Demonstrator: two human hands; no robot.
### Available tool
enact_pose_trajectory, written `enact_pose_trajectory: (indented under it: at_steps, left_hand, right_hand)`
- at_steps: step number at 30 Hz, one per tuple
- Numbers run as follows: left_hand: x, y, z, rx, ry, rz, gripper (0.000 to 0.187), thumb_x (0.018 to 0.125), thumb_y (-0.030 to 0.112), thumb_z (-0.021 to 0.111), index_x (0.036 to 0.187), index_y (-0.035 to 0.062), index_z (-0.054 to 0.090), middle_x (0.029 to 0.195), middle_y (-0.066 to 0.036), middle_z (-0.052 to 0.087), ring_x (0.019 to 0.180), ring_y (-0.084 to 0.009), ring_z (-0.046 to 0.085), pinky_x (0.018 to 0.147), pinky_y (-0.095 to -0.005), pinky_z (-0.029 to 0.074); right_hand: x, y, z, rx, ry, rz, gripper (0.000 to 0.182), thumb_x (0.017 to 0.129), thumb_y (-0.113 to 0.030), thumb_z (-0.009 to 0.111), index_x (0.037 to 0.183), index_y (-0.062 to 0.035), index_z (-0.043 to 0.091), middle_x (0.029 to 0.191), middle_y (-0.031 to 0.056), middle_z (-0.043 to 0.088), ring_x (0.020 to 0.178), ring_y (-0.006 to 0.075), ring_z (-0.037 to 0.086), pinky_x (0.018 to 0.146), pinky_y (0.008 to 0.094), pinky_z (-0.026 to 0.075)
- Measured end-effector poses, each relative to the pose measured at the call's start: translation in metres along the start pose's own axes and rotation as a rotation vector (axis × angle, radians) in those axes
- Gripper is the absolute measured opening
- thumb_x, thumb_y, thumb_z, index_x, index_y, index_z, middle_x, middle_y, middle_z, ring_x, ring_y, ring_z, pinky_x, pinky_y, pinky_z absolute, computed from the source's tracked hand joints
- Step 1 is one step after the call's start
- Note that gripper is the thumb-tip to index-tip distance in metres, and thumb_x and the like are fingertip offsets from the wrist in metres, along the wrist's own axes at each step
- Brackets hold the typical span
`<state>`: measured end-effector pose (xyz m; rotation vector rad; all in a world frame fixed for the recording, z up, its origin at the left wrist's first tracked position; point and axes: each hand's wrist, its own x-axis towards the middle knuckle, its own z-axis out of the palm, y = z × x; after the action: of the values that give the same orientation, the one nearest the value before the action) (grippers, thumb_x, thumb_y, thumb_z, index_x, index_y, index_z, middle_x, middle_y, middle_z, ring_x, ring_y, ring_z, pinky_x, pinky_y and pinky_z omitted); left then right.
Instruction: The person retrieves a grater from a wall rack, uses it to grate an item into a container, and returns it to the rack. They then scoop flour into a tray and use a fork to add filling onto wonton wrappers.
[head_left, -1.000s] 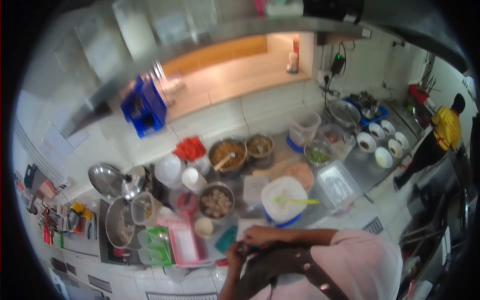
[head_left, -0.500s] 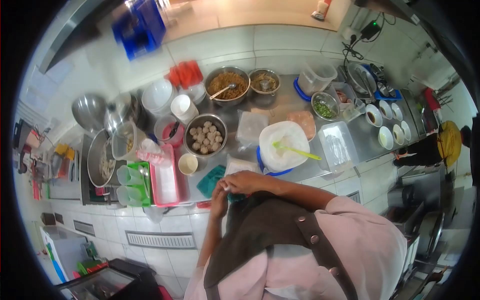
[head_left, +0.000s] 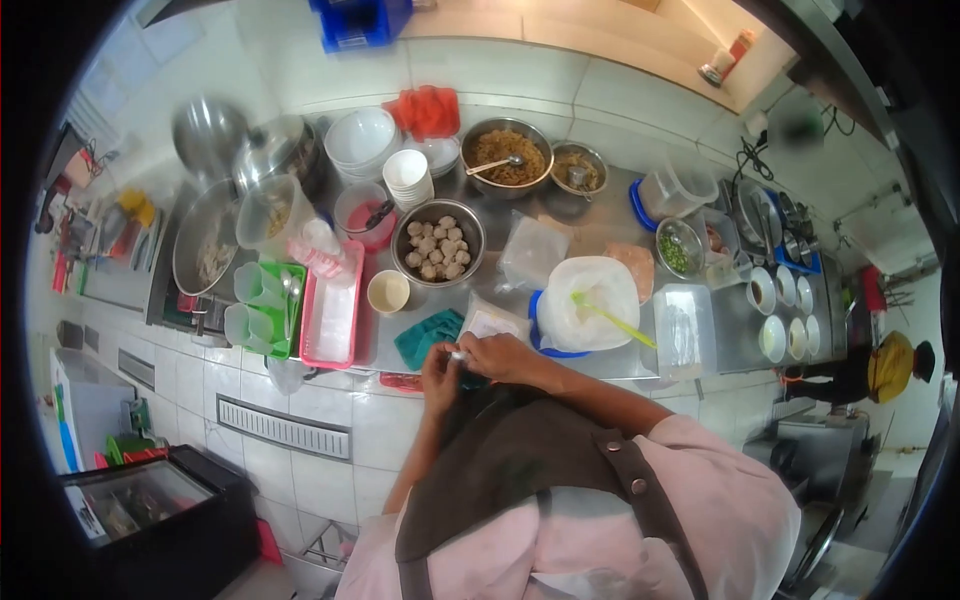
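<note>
My left hand (head_left: 438,372) and my right hand (head_left: 497,356) are together at the front edge of the steel counter, close to my apron. Between their closed fingertips is a small white piece (head_left: 457,356), too small to name for sure. Just beyond my right hand lies a clear plastic bag with something pale and flat inside (head_left: 494,321). A teal cloth (head_left: 428,338) is crumpled beside my left hand. To the right, a white tub (head_left: 588,285) with a lime-green spatula (head_left: 622,324) in it stands by a blue lid.
Behind my hands stands a steel bowl of meatballs (head_left: 410,273), with a paper cup (head_left: 388,291) near it. A pink tray (head_left: 329,320) and a green tray (head_left: 292,325) are at left. Several small white bowls (head_left: 772,338) sit at right. A person in yellow (head_left: 887,366) is farther off.
My view has shifted, so the counter appears moved and turned within it. Both hands stay together on the small white piece, with only slight finger movement.
</note>
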<state>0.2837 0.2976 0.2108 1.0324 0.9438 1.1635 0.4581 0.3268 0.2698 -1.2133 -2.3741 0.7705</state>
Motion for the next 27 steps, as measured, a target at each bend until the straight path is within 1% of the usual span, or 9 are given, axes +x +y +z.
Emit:
enact_pose_trajectory:
  at_steps: [5, 8, 10, 12, 13, 17, 20, 22, 27]
  left_hand:
    - [-0.002, -0.007, 0.01, -0.181, 0.121, -0.05, 0.01, 0.096, 0.003, 0.053, 0.105, 0.0067, 0.052, 0.09, 0.002, 0.057, 0.078, -0.0052, 0.053, 0.065, -0.0191, 0.042]
    - [-0.001, -0.01, 0.01, -0.172, 0.113, -0.045, 0.01, 0.097, 0.003, 0.051, 0.106, 0.0072, 0.05, 0.091, 0.002, 0.057, 0.077, -0.0044, 0.052, 0.064, -0.0189, 0.042]
    - [0.001, -0.014, 0.006, -0.097, 0.203, -0.034, 0.016, 0.091, -0.001, 0.055, 0.106, 0.0052, 0.055, 0.096, -0.003, 0.06, 0.08, -0.0107, 0.058, 0.069, -0.022, 0.047]
    - [0.005, 0.021, 0.005, 0.69, 0.091, 0.504, 0.023, 0.084, -0.002, 0.06, 0.107, 0.0042, 0.061, 0.103, -0.01, 0.062, 0.092, -0.0256, 0.064, 0.08, -0.0319, 0.051]
    - [-0.002, 0.025, 0.001, 0.632, 0.021, 0.263, 0.03, 0.08, -0.003, 0.062, 0.108, 0.006, 0.065, 0.111, -0.015, 0.061, 0.103, -0.0351, 0.062, 0.088, -0.037, 0.05]
    - [-0.008, 0.003, -0.013, 0.693, -0.034, 0.317, 0.024, 0.081, -0.003, 0.061, 0.105, 0.0039, 0.064, 0.111, -0.013, 0.061, 0.1, -0.0307, 0.064, 0.083, -0.0362, 0.052]
    - [-0.008, -0.016, -0.019, 0.397, 0.013, 0.275, 0.017, 0.085, -0.001, 0.061, 0.101, 0.0037, 0.063, 0.111, -0.01, 0.062, 0.097, -0.0247, 0.065, 0.08, -0.0329, 0.054]
    - [-0.013, -0.009, -0.016, -0.455, 0.139, -0.195, 0.01, 0.09, 0.003, 0.062, 0.1, 0.004, 0.062, 0.105, -0.008, 0.062, 0.094, -0.0191, 0.065, 0.079, -0.0301, 0.055]
    - [-0.009, 0.013, -0.01, -0.451, 0.122, -0.294, 0.031, 0.092, 0.002, 0.059, 0.122, 0.0041, 0.053, 0.111, -0.011, 0.065, 0.095, -0.0197, 0.066, 0.082, -0.0312, 0.057]
  right_hand:
    - [-0.005, 0.0, 0.005, -0.027, 0.069, -0.033, 0.028, 0.086, -0.024, 0.062, 0.102, -0.006, 0.048, 0.066, 0.0146, 0.063, 0.061, 0.0354, 0.064, 0.053, 0.0469, 0.05]
    - [-0.003, 0.001, 0.008, -0.048, 0.048, -0.025, 0.027, 0.087, -0.023, 0.061, 0.104, -0.0064, 0.049, 0.069, 0.015, 0.064, 0.063, 0.0357, 0.065, 0.054, 0.0471, 0.05]
    - [-0.003, 0.006, 0.011, -0.057, 0.011, -0.028, 0.026, 0.089, -0.022, 0.06, 0.106, -0.0065, 0.049, 0.072, 0.0155, 0.064, 0.065, 0.0359, 0.065, 0.056, 0.0473, 0.05]
    - [-0.003, 0.008, 0.013, -0.143, -0.017, 0.058, 0.025, 0.089, -0.024, 0.059, 0.104, -0.0062, 0.05, 0.07, 0.0164, 0.064, 0.065, 0.0365, 0.065, 0.056, 0.0482, 0.049]
    - [-0.005, 0.009, 0.011, -0.079, 0.026, 0.03, 0.023, 0.089, -0.024, 0.057, 0.103, -0.0066, 0.051, 0.068, 0.0171, 0.063, 0.064, 0.038, 0.064, 0.056, 0.05, 0.048]
    - [-0.004, 0.01, 0.011, -0.041, -0.051, 0.044, 0.021, 0.088, -0.022, 0.056, 0.104, -0.009, 0.052, 0.073, 0.0189, 0.064, 0.066, 0.0404, 0.063, 0.059, 0.0528, 0.048]
    - [-0.002, 0.009, 0.006, -0.021, -0.059, 0.044, 0.021, 0.088, -0.022, 0.055, 0.105, -0.0086, 0.052, 0.075, 0.02, 0.064, 0.067, 0.0409, 0.063, 0.061, 0.053, 0.048]
    - [-0.004, 0.003, 0.001, 0.009, -0.111, 0.081, 0.025, 0.086, -0.024, 0.058, 0.105, -0.0086, 0.052, 0.078, 0.0177, 0.065, 0.071, 0.0387, 0.064, 0.064, 0.0521, 0.048]
    - [-0.017, -0.013, 0.007, 0.001, -0.047, 0.0, 0.044, 0.079, -0.026, 0.067, 0.114, -0.0035, 0.052, 0.088, 0.0189, 0.066, 0.082, 0.0387, 0.064, 0.072, 0.0508, 0.049]
